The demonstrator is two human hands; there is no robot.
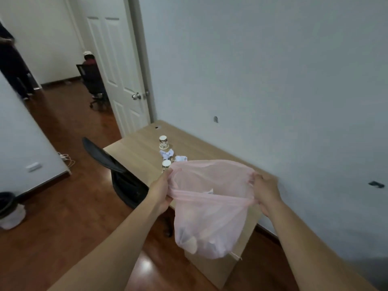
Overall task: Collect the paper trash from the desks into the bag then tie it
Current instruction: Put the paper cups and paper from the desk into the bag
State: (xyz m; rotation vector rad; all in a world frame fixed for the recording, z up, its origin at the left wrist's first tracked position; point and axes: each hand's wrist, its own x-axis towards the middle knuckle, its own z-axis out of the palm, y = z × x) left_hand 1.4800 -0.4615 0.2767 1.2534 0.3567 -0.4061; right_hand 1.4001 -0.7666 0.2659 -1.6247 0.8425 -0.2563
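Note:
A thin pink plastic bag (210, 219) hangs in front of me, its mouth stretched wide between both hands. My left hand (161, 192) grips the bag's left rim and my right hand (265, 193) grips the right rim. Pale trash shows through the bag's bottom. On the wooden desk (136, 152) behind the bag stand two paper cups, one far (163, 142) and one near (166, 165) beside my left hand. Two crumpled papers lie between them, one bluish-white (167, 153) and one white (181, 158) just above the bag's rim.
A black office chair (117, 171) is pushed against the desk's left side. A white door (117, 76) stands open behind the desk; a person sits on a chair (92, 78) in the far room. A lined bin (10, 208) stands on the wooden floor at the left.

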